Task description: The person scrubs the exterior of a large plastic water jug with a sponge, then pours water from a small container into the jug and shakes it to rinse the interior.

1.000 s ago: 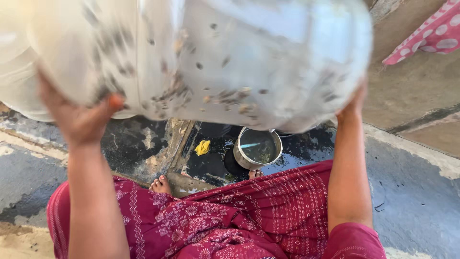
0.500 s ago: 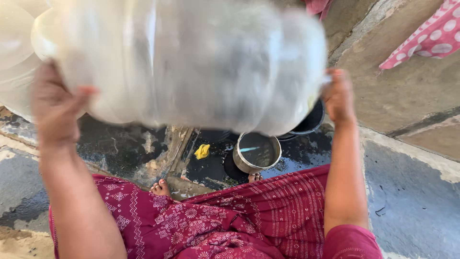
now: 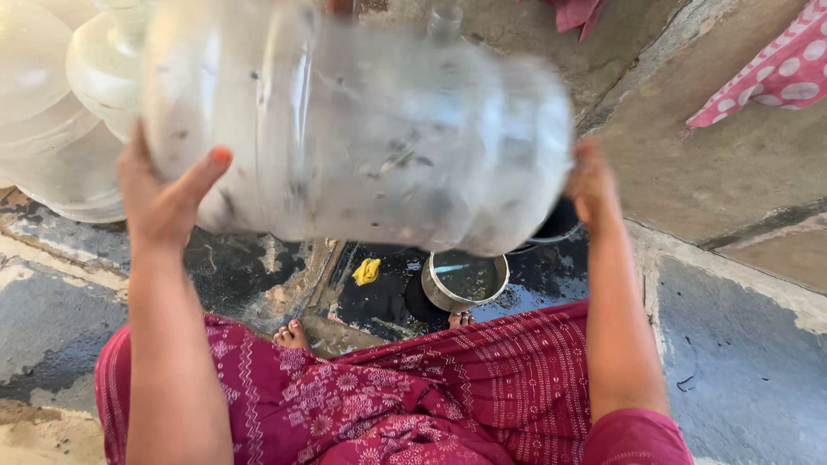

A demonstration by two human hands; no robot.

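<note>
One large clear plastic water jug (image 3: 362, 129) lies on its side in the air at about 12 o'clock, blurred, its wall speckled with dark flecks; what is inside it cannot be told. Two hands carry it. The left hand (image 3: 164, 202) presses the end at 9 o'clock, its fingers (image 3: 207, 168) clenched against the plastic with the thumb across the wall. The right hand (image 3: 590, 185) clasps the opposite end at 3 o'clock.

Two more pale jugs (image 3: 60, 112) stand at 10 o'clock. On the wet floor (image 3: 749, 362) below sits one steel pot (image 3: 463, 280) at 6 o'clock holding water, one dark vessel (image 3: 556, 226) just beside it, and one yellow scrap (image 3: 366, 271). Two bare feet (image 3: 293, 334) show at the edge of a maroon patterned skirt (image 3: 431, 396). One pink dotted cloth (image 3: 771, 73) hangs at 2 o'clock.
</note>
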